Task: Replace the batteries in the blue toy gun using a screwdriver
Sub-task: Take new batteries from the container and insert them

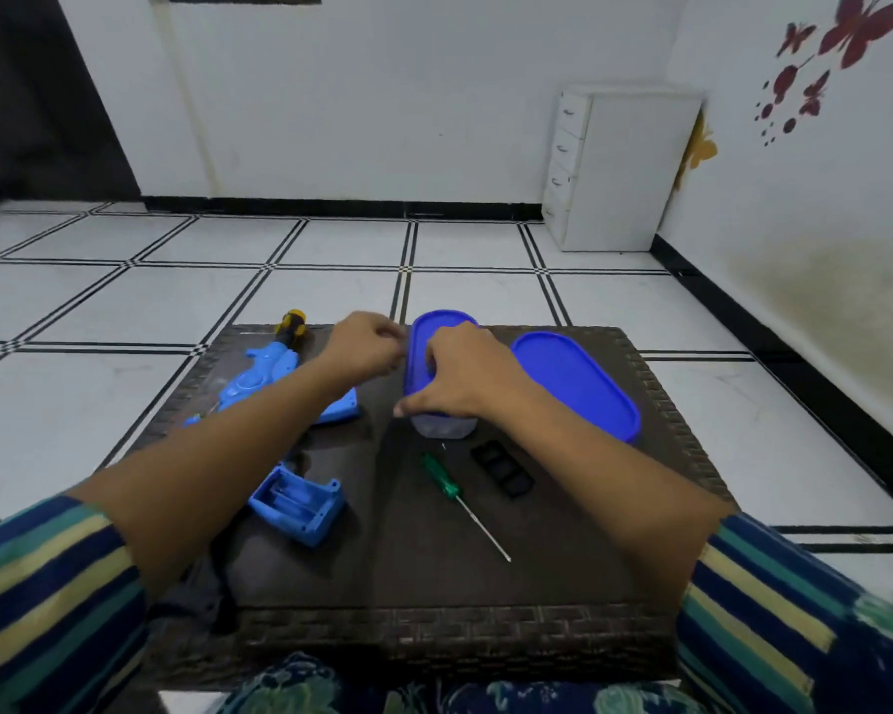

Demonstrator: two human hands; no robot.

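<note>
The blue toy gun lies at the back left of the dark table, partly under my left forearm. Its open blue battery compartment sits nearer me, with its cells hard to make out. A green-handled screwdriver lies in the middle, and a black ribbed cover lies just right of it. My right hand presses down on the blue lid of a clear container and grips it. My left hand is curled at the lid's left rim; I cannot tell whether it holds anything.
A second blue-lidded container lies at the back right of the table. The gun's yellow and black muzzle points toward the far edge. Tiled floor surrounds the low table, and a white drawer unit stands by the far wall.
</note>
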